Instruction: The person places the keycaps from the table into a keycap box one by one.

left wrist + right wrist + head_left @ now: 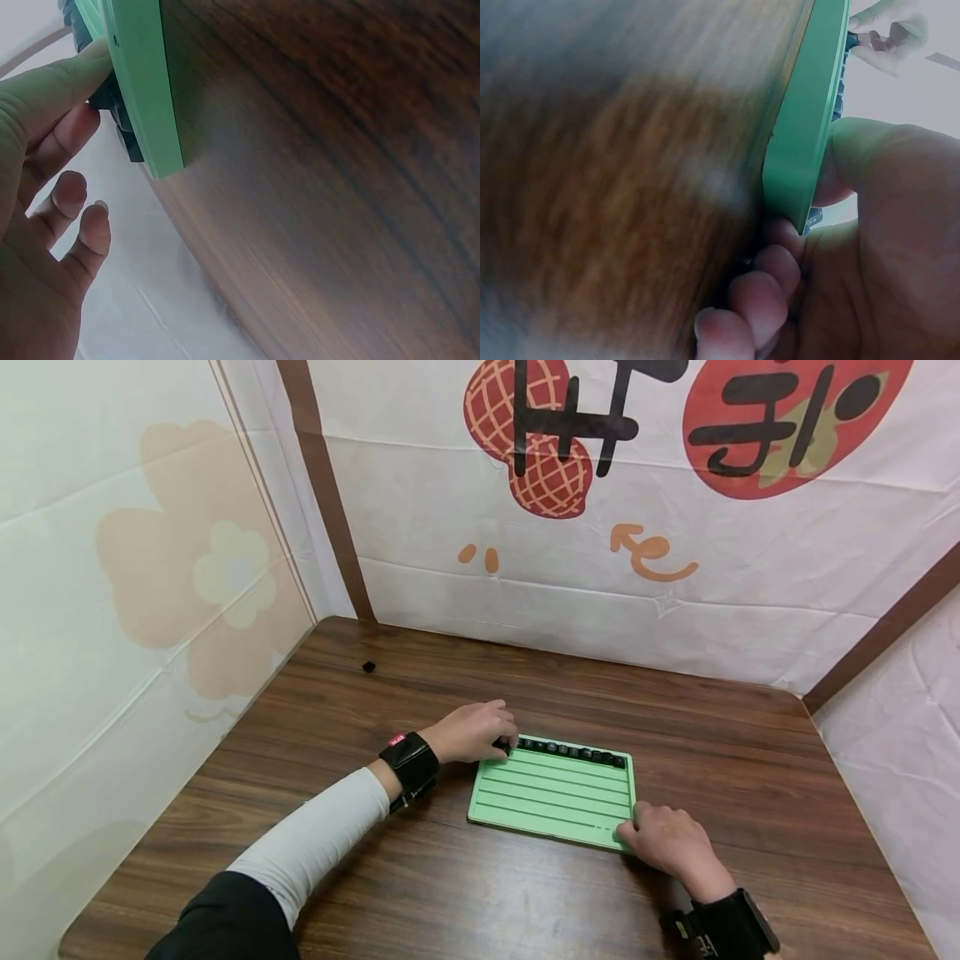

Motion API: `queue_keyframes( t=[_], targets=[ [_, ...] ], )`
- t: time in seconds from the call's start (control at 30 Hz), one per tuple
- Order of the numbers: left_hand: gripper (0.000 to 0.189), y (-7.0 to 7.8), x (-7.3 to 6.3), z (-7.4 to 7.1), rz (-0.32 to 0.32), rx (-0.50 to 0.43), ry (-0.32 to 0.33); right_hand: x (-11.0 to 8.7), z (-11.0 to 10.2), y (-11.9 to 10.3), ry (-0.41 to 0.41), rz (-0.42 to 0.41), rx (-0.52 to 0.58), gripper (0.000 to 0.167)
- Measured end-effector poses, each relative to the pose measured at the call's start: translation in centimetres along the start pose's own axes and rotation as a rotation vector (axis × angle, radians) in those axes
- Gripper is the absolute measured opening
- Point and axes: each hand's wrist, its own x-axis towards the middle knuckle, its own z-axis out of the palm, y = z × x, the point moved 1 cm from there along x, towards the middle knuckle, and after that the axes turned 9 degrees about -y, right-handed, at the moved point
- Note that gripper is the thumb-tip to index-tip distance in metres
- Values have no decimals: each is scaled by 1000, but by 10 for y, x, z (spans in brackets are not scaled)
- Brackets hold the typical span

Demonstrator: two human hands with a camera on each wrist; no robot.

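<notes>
A flat light-green keycap tray [551, 795] with long parallel slots lies on the table. Along its far edge runs a row of black keycaps [574, 752]. My left hand [474, 732] is over the far left corner, at the end of that row. Its thumb and index finger pinch a black keycap [106, 96] against the tray, while the other fingers hang loosely bent. The near right corner is gripped by my right hand [670, 839], thumb on top and curled fingers [759, 300] at the edge and underside. Left fingers partly hide the row's end.
One loose black keycap [368, 667] lies far left on the brown wooden table [420, 893]. Printed white cloth [420, 510] hangs behind the table's far edge, with more cloth along the left and right sides.
</notes>
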Motion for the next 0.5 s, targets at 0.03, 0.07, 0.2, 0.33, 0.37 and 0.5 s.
queue_keyframes(
  t=[0.03,0.07,0.2,0.33,0.37,0.5],
  targets=[
    [14,0,0,1,2,2,-1,0,0,0,-1,1,0,22],
    [14,-1,0,1,2,5,-2,0,0,0,-1,-1,0,22],
    [14,-2,2,4,2,12,-5,1,0,0,-1,4,-5,22],
    [15,-4,2,6,6,15,-1,1,-1,0,-2,6,-10,22],
    [15,-4,2,6,6,15,-1,0,-1,-1,-3,5,-10,22],
    [17,-3,1,5,-1,18,-8,0,-1,-1,-11,6,-5,22]
  ],
)
